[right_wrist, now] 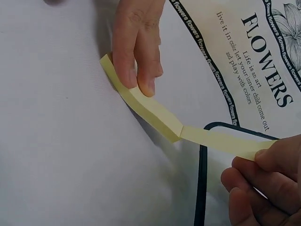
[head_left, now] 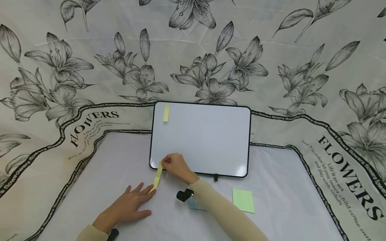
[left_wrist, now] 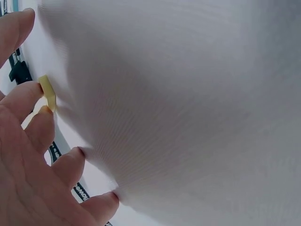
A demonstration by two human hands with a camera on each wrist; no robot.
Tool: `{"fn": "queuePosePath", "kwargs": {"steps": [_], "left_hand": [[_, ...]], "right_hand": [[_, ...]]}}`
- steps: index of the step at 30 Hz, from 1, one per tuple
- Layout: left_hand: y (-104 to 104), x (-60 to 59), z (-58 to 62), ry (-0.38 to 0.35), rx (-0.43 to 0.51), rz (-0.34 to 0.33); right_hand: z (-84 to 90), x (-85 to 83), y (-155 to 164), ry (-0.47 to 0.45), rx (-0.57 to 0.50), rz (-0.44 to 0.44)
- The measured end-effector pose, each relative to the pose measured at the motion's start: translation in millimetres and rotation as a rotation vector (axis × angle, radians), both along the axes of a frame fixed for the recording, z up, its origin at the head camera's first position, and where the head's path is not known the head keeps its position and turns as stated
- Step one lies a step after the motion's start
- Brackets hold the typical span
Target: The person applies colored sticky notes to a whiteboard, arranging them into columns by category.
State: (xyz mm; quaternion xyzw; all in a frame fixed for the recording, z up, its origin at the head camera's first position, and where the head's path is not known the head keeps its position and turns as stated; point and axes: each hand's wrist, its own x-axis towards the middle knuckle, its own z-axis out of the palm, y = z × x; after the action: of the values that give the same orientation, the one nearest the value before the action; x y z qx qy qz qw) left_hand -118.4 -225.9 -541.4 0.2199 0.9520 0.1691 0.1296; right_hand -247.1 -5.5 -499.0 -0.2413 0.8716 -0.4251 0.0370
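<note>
A narrow pad of yellow sticky notes (right_wrist: 153, 117) lies on the white tablecloth, just below the lower left corner of a black-framed whiteboard (head_left: 202, 140). My left hand (head_left: 128, 204) is spread out, palm down, with fingertips pressing on the pad. Between thumb and finger my right hand (head_left: 177, 166) pinches the far end of the top yellow strip (right_wrist: 216, 140). That strip is lifted from the pad along most of its length and still joins it at one end. Another yellow strip (head_left: 166, 113) sticks upright to the board's upper left.
Right of the hands lies a green square sticky pad (head_left: 243, 201). A blue pad (head_left: 196, 203) is partly hidden under the right forearm. A small black foot (head_left: 215, 177) shows under the board's lower edge. Behind hangs a flower-printed cloth (head_left: 193, 67).
</note>
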Motion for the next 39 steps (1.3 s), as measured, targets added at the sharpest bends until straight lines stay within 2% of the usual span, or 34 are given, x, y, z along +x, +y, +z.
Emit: {"fn": "queuePosePath", "kwargs": {"steps": [6, 13, 27, 33, 39], "left_hand": [[0, 0.4, -2.3, 0.015, 0.012, -0.010], [-2, 1.1, -6.0, 0.038, 0.013, -0.018], [-6, -0.1, -8.2, 0.040, 0.013, -0.038], [-6, -0.4, -6.7, 0.042, 0.017, -0.040], [-6, 0.3, -3.7, 0.035, 0.030, -0.047]], "right_hand": [[18.2, -16.5, 5, 0.076, -0.009, -0.052], [47.9, -36.5, 8, 0.116, -0.025, -0.044], [99.6, -78.8, 6, 0.232, 0.034, -0.036], [114.1, -90.0, 2, 0.255, 0.071, -0.022], [122.2, -94.3, 1, 0.258, 0.096, -0.021]]}}
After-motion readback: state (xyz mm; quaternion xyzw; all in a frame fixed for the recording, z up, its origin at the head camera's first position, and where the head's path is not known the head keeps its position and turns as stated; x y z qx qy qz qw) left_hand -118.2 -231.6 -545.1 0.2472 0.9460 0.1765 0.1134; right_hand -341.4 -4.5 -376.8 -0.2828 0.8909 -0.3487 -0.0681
